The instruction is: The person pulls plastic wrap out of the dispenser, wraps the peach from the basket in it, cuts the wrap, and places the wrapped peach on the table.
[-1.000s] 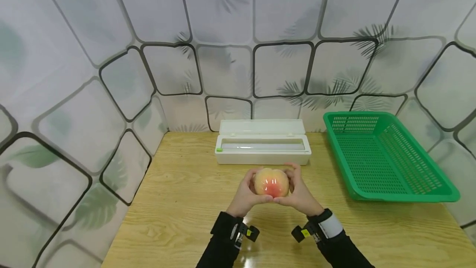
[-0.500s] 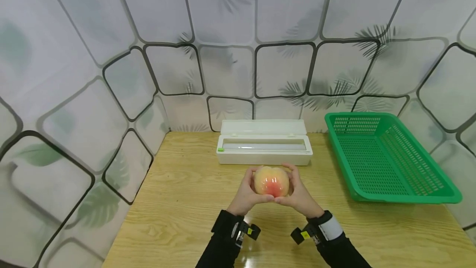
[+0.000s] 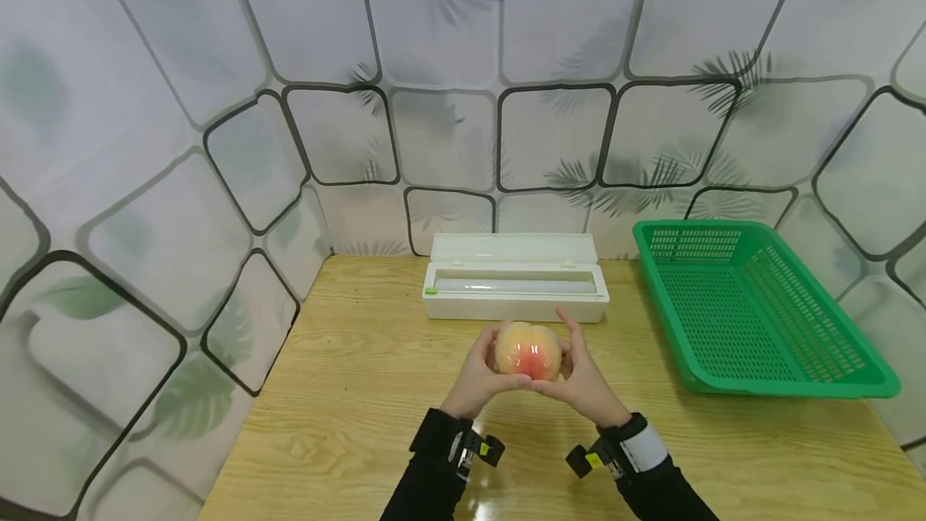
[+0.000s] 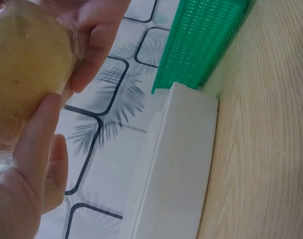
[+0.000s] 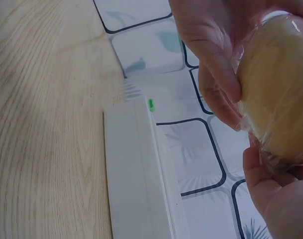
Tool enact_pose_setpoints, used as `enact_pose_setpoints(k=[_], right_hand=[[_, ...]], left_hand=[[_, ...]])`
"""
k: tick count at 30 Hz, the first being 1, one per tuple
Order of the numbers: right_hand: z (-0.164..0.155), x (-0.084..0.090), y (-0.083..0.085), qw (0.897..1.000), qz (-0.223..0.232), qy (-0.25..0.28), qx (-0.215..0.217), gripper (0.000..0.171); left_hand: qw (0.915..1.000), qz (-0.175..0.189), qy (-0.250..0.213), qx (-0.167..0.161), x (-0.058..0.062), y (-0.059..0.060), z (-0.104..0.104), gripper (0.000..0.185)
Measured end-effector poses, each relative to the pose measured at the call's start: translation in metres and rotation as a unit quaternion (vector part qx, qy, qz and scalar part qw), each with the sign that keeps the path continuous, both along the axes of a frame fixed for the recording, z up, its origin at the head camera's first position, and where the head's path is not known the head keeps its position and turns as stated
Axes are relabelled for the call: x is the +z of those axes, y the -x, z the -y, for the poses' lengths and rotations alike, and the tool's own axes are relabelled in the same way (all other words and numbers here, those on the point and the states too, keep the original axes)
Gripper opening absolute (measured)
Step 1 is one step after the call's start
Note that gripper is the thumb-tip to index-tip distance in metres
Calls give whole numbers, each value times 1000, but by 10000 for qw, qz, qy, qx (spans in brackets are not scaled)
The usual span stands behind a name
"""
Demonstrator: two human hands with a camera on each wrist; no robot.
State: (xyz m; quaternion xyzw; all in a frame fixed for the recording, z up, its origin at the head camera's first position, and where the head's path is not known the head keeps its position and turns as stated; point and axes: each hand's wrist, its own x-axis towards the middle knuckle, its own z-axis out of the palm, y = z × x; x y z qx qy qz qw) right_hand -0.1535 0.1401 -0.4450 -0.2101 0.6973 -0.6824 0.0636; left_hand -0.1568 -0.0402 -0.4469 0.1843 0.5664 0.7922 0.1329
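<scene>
Both hands hold a round peach (image 3: pixel 528 350), yellow with a red blush and wrapped in shiny clear film, just above the wooden table (image 3: pixel 347 392). My left hand (image 3: pixel 477 376) cups its left side, thumb along the near face. From the right, my right hand (image 3: pixel 582 380) grips it, with one finger raised past the top. The left wrist view shows the peach (image 4: pixel 27 64) between my left thumb (image 4: pixel 37 144) and the other hand's fingers. In the right wrist view the film creases over the peach (image 5: pixel 278 84).
A white film dispenser box (image 3: pixel 515 288) with its lid open lies right behind the hands, near the back wall. A green slotted basket (image 3: pixel 752 312) sits at the right of the table. Patterned curtain walls close in the left and back.
One finger of the right hand has lifted off the top of the peach and points up. The peach and the left hand stay nearly where they were.
</scene>
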Motion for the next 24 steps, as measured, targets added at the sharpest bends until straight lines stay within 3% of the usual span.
enact_pose_setpoints(k=[4, 8, 11, 14, 17, 19, 21, 24], right_hand=[[2, -1, 0, 9995, -31, -117, -285, 98], [4, 0, 1, 9962, -238, -414, -726, 96], [6, 1, 1, 9932, -294, -537, -995, 94], [7, 2, 1, 9912, -210, -588, -1171, 91], [8, 2, 1, 9911, -105, -535, -1212, 82], [8, 2, 1, 9912, -92, -522, -1210, 73], [7, 1, 1, 9916, -95, -484, -1192, 66], [5, 1, 0, 9923, -82, -461, -1144, 64]], left_hand=[[9989, -187, 440, 31, 0, 2, 3, 72], [9853, -657, 1423, 682, -2, 5, 5, 79], [9630, -1198, 1966, 1401, -2, 5, 3, 83], [9327, -2155, 2160, 1924, -1, 4, 0, 73], [8994, -3180, 2162, 2082, 0, 4, -3, 61], [8841, -3621, 2151, 2023, 6, 3, -4, 55], [8806, -3752, 2183, 1897, 15, -2, -5, 53], [8880, -3620, 2264, 1707, 28, -9, -5, 53]])
